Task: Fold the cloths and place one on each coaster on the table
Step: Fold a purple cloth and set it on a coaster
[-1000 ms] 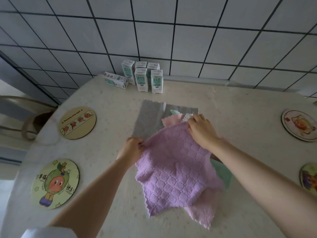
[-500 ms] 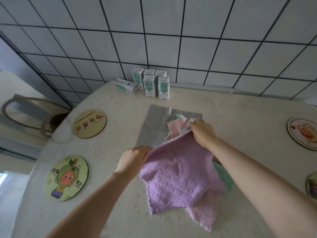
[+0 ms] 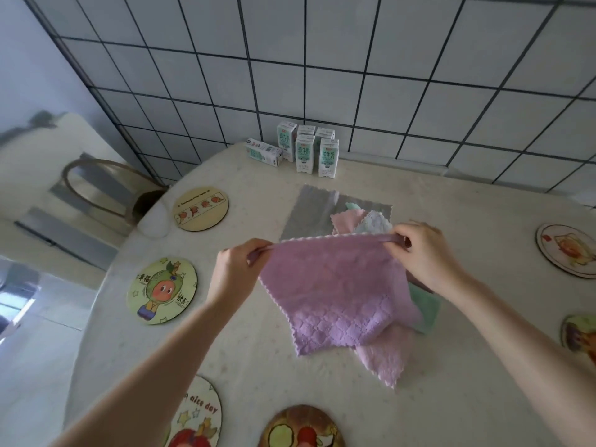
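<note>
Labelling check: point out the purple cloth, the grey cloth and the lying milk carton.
purple cloth (image 3: pixel 335 291), head view, middle of its hanging face.
grey cloth (image 3: pixel 309 211), head view, bare left part.
lying milk carton (image 3: pixel 263 152), head view, long side.

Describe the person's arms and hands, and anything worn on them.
The left hand and right hand are bare: no gloves, rings, watch or bracelet show. The left forearm and right forearm are uncovered to the frame's edge; no sleeve is in view.

The purple cloth (image 3: pixel 335 295) hangs stretched between my left hand (image 3: pixel 238 269) and right hand (image 3: pixel 422 253), pinched at its top corners. Its lower edge drapes over the pink cloth (image 3: pixel 383 356), green cloth (image 3: pixel 425 311), white cloth (image 3: pixel 374 222) and grey cloth (image 3: pixel 309 211) heaped on the desk (image 3: pixel 258 366). Round picture coasters (image 3: pixel 162 290) lie around them.
</note>
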Tool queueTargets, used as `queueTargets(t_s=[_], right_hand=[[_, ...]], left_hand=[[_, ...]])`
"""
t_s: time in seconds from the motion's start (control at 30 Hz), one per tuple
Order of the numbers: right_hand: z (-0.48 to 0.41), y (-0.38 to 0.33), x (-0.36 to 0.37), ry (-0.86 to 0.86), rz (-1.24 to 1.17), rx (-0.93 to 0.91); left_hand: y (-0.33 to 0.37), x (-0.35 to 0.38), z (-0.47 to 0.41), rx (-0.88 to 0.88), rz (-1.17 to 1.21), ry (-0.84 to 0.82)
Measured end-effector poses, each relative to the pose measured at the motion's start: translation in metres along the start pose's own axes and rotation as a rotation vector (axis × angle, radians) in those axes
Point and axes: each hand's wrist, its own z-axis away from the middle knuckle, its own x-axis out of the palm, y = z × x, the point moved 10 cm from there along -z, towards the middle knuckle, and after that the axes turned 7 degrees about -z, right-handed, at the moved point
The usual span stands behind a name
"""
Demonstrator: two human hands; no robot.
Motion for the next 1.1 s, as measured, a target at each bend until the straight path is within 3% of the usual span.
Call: queueTargets(t_s=[0.3, 0.57, 0.73, 0.87, 0.97, 1.1], right_hand=[[-0.018, -0.116, -0.020, -0.011, -0.172, -0.047], [-0.070, -0.175, -0.004, 0.163, -0.067, -0.072], [-0.039, -0.218, 0.008, 0.284, -0.140, -0.220], [0.013, -0.205, 0.063, 0.182, -0.157, -0.216], [0.055, -0.181, 0.120, 0.068, -0.125, -0.174], [0.117, -0.158, 0.198, -0.282, -0.111, -0.082]], left_hand=[[-0.015, -0.119, -0.006, 0.027, 0.003, 0.122], [-0.044, -0.217, -0.035, 0.121, -0.097, 0.281], [-0.069, -0.239, -0.016, 0.193, -0.095, 0.372], [-0.107, -0.214, 0.029, 0.242, -0.148, 0.290], [-0.147, -0.167, 0.069, 0.221, -0.181, 0.096], [-0.191, -0.102, 0.127, 0.267, -0.233, -0.168]])
